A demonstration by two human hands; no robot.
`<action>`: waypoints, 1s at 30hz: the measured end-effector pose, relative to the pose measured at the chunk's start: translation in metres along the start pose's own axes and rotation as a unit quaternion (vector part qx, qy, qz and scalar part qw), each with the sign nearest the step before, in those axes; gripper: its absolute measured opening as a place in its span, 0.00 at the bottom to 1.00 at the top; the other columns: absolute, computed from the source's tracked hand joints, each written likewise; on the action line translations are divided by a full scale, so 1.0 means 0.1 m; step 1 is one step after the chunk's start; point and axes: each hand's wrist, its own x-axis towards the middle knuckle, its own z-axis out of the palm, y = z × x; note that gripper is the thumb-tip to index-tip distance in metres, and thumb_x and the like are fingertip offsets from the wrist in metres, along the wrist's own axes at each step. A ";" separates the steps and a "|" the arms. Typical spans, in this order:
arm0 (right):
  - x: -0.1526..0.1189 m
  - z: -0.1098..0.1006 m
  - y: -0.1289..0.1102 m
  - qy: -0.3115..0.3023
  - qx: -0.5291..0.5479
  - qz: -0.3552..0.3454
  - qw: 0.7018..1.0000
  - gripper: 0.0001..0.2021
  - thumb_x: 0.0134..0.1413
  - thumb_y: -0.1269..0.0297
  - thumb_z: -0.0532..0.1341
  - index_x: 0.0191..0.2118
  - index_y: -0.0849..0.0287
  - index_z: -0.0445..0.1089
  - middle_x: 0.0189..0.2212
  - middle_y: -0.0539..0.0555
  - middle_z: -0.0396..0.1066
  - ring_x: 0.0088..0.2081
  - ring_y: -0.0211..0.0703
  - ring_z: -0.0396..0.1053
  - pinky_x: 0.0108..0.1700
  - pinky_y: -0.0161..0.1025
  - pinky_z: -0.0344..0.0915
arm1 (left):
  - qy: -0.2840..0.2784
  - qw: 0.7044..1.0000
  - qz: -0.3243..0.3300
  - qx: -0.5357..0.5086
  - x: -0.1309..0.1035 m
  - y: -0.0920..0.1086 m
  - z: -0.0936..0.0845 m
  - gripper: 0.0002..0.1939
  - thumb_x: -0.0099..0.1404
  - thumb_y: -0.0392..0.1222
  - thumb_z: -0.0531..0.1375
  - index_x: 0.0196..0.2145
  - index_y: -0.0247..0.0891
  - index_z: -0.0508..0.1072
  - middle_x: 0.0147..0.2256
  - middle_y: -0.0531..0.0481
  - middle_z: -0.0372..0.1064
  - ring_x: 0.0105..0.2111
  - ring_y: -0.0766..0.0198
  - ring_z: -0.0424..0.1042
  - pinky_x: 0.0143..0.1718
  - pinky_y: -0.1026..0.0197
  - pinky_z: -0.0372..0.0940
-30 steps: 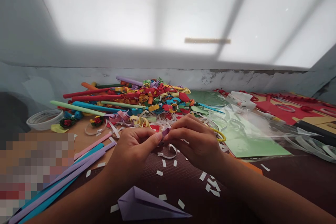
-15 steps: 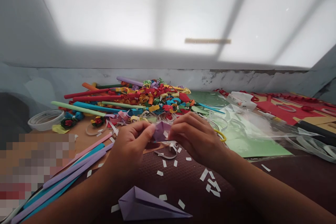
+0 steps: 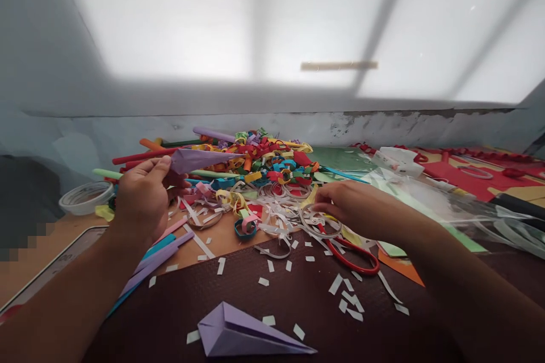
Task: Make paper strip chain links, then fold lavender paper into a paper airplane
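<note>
My left hand (image 3: 145,195) is raised at the left, with thumb and fingers pinching a purple folded paper cone (image 3: 200,161) by its wide end; the point faces right. A second purple folded paper cone (image 3: 251,332) lies on the dark table near me. My right hand (image 3: 353,207) is low over a heap of white paper strips (image 3: 276,210), its fingers curled down beside a pale ring-shaped loop (image 3: 303,221). What its fingertips hold, if anything, is hidden. Just below that hand lies a red scissor-like handle (image 3: 361,268).
Colourful paper chains (image 3: 272,164) and rolled paper sticks pile up against the wall. A roll of white tape (image 3: 85,197) stands at the left. Small white paper bits (image 3: 351,299) are scattered on the dark surface (image 3: 170,317). Clear plastic (image 3: 426,198) and red paper (image 3: 451,173) lie at the right.
My hands have moved apart from the centre. The left has carried its purple paper cone left and up; the right has left the cone and moved right to the strips and loop.
</note>
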 end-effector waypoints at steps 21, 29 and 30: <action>0.20 0.20 -0.25 0.144 0.652 0.084 0.740 0.11 0.44 0.59 0.76 0.33 0.59 0.81 0.27 0.52 0.80 0.29 0.38 0.78 0.35 0.36 0.75 | -0.249 0.954 0.010 0.167 -0.17 -0.28 0.12 0.16 0.61 0.54 0.66 0.27 0.39 0.80 0.26 0.48 0.80 0.26 0.63 0.77 0.30 0.65 0.72; 0.23 0.26 -0.25 0.203 0.672 0.081 0.708 0.19 0.40 0.55 0.77 0.39 0.57 0.78 0.28 0.49 0.80 0.29 0.38 0.77 0.37 0.39 0.76 | -0.409 0.832 0.098 0.361 -0.20 -0.18 0.09 0.18 0.69 0.49 0.57 0.26 0.42 0.79 0.27 0.52 0.77 0.27 0.67 0.71 0.28 0.68 0.67; 0.24 0.27 -0.25 0.206 0.672 0.081 0.706 0.19 0.41 0.54 0.76 0.39 0.56 0.78 0.29 0.49 0.80 0.30 0.38 0.77 0.39 0.39 0.76 | -0.399 0.838 0.103 0.358 -0.20 -0.18 0.10 0.17 0.68 0.49 0.57 0.26 0.42 0.79 0.26 0.52 0.76 0.26 0.67 0.70 0.28 0.68 0.66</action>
